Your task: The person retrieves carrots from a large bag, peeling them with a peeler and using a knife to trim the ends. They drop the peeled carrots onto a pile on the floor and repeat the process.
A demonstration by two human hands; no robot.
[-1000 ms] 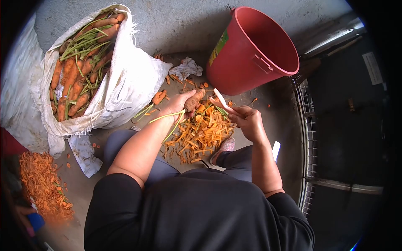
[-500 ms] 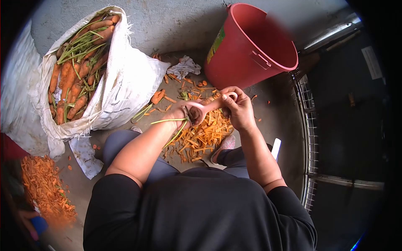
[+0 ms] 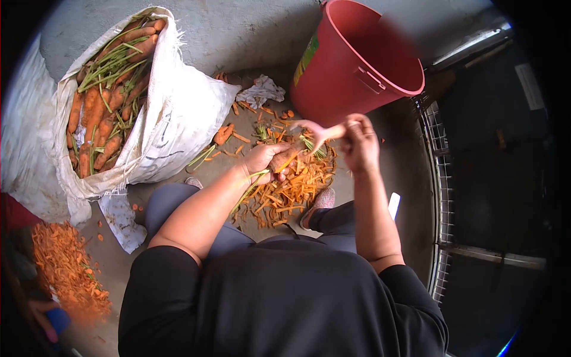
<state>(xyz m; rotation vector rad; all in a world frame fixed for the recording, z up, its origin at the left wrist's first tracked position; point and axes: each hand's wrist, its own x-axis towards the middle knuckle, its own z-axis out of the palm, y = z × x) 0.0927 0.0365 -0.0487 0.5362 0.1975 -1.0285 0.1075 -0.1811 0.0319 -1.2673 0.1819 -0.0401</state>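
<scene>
My left hand is wrapped round a carrot, part of it hidden by the fingers. A strip of brighter orange shows along its brownish skin, and thin green stalks trail past my wrist. Raised to the right, my right hand grips the handle of a pale pink Y-shaped peeler. The peeler's forked head points left and overlaps the carrot's far end in this view. Beneath both hands, a heap of orange peelings covers the floor between my feet.
A white sack full of carrots leans at the left. Ahead stands a large red bucket. Another pile of peelings lies lower left, near someone's hand. Wire mesh runs along the right.
My right hand has moved right and slightly up with the peeler, away from my left wrist. The carrot in my left hand now shows more clearly.
</scene>
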